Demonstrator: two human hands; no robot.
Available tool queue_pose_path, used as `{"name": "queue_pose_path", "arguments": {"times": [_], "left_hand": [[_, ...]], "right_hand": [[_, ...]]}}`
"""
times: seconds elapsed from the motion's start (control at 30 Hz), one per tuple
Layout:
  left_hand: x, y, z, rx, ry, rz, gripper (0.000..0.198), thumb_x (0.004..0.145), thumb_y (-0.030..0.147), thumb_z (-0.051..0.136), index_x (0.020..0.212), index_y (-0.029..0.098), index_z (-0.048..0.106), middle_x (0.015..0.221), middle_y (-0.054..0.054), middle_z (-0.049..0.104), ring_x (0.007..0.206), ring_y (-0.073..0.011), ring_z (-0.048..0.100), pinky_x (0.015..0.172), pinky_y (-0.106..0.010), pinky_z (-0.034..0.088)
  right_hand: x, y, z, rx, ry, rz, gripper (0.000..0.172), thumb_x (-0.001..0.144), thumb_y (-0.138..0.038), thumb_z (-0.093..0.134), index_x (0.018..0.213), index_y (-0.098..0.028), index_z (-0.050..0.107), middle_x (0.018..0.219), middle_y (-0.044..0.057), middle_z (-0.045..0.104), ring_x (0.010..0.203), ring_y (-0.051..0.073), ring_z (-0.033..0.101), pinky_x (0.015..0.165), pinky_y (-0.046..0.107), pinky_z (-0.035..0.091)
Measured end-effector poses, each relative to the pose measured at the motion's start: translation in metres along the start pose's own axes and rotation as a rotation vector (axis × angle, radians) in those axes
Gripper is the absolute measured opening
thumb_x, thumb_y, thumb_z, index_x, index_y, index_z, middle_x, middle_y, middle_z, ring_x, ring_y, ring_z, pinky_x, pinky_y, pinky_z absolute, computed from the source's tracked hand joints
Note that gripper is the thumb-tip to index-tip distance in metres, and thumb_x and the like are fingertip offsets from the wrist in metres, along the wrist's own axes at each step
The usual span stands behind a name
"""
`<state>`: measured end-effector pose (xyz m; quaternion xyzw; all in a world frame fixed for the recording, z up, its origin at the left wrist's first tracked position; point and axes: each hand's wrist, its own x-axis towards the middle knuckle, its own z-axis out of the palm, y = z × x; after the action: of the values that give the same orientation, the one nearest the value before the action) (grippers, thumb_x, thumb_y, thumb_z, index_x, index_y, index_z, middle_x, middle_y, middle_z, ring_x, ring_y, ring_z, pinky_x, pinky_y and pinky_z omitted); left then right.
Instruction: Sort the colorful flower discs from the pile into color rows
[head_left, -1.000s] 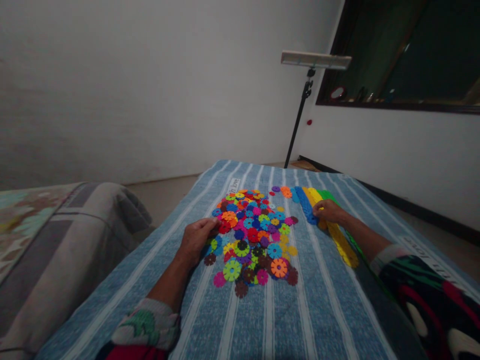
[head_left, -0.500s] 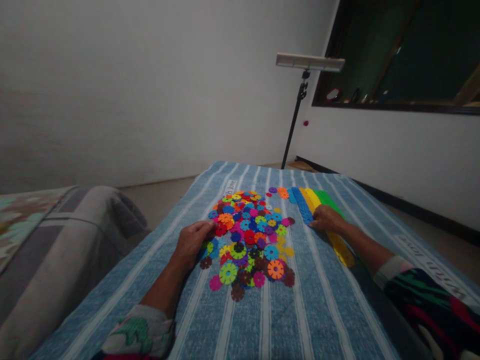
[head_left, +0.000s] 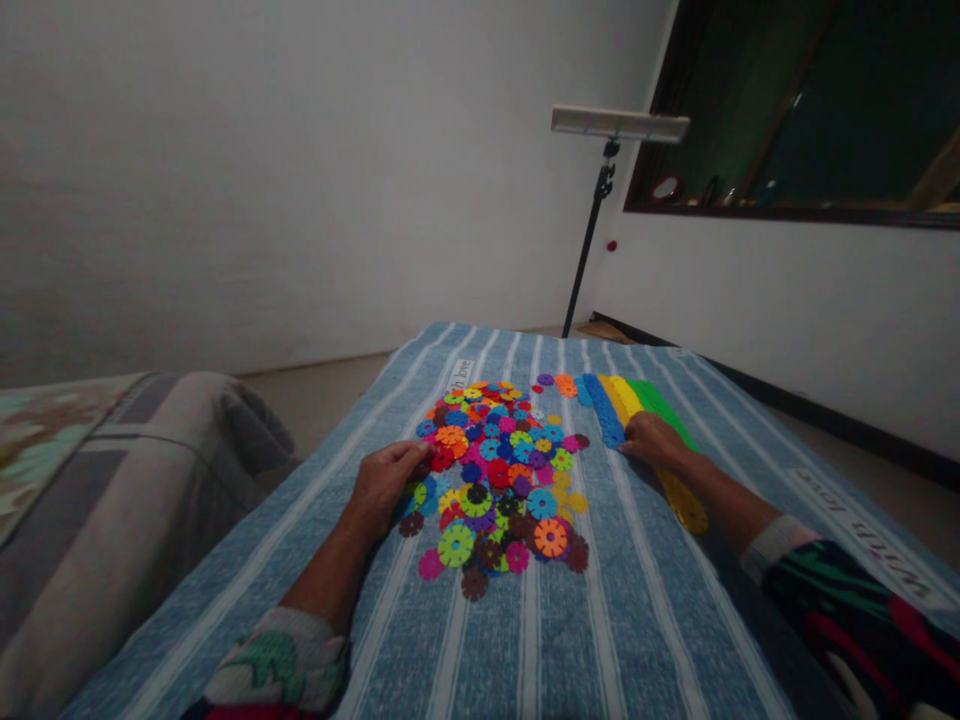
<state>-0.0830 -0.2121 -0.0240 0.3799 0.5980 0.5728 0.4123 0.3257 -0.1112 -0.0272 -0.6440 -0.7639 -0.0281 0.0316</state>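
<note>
Leftmost, the left hand (head_left: 386, 480) rests curled at the edge of the disc pile (head_left: 499, 470) on the striped cloth (head_left: 637, 610); whether it grips anything is unclear. Rightward, the right hand (head_left: 652, 440) covers the yellow row (head_left: 681, 497) beside the blue row (head_left: 604, 412), its grasp likewise hidden.

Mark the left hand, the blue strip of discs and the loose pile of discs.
left hand (head_left: 386, 478): head view, back of the hand.
blue strip of discs (head_left: 602, 408): head view, middle of the strip.
loose pile of discs (head_left: 499, 470): head view, centre of the pile.
</note>
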Motion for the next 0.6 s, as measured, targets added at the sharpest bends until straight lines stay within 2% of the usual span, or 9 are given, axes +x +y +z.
{"name": "queue_pose_path", "arguments": {"times": [0.17,0.3,0.43,0.6], "left_hand": [[0.000,0.001,0.001,0.000,0.004,-0.003,0.041,0.046,0.048,0.084,0.070,0.015,0.076,0.075,-0.009,0.076,0.070,-0.0204,0.067,0.066,-0.029,0.056],[0.000,0.000,0.000,0.004,-0.003,0.008,0.042,0.046,0.048,0.084,0.070,0.015,0.076,0.077,-0.009,0.076,0.071,-0.0218,0.068,0.066,-0.030,0.056],[0.000,-0.001,-0.001,0.014,-0.007,0.014,0.043,0.048,0.049,0.084,0.072,0.015,0.076,0.079,-0.009,0.076,0.072,-0.0215,0.068,0.068,-0.031,0.056],[0.004,-0.007,-0.002,-0.003,-0.031,0.024,0.043,0.049,0.050,0.084,0.072,0.015,0.076,0.080,-0.010,0.076,0.073,-0.0203,0.068,0.073,-0.031,0.055]], "right_hand": [[-0.003,-0.008,-0.003,-0.007,0.012,-0.065,0.026,0.078,-0.035,0.068,0.094,-0.017,0.075,0.104,0.013,0.068,0.099,0.024,0.060,0.078,0.029,0.042],[-0.004,-0.022,-0.002,0.012,0.030,-0.181,0.034,0.081,-0.035,0.066,0.112,-0.023,0.072,0.111,0.009,0.066,0.108,0.023,0.055,0.088,0.029,0.039],[-0.002,-0.030,0.001,0.005,0.033,-0.246,0.022,0.084,-0.030,0.061,0.101,-0.025,0.076,0.109,0.009,0.065,0.108,0.023,0.053,0.089,0.030,0.037],[-0.002,-0.023,0.004,-0.008,0.033,-0.254,0.024,0.086,-0.024,0.055,0.097,-0.022,0.077,0.102,0.011,0.065,0.104,0.024,0.053,0.088,0.031,0.037]]}}
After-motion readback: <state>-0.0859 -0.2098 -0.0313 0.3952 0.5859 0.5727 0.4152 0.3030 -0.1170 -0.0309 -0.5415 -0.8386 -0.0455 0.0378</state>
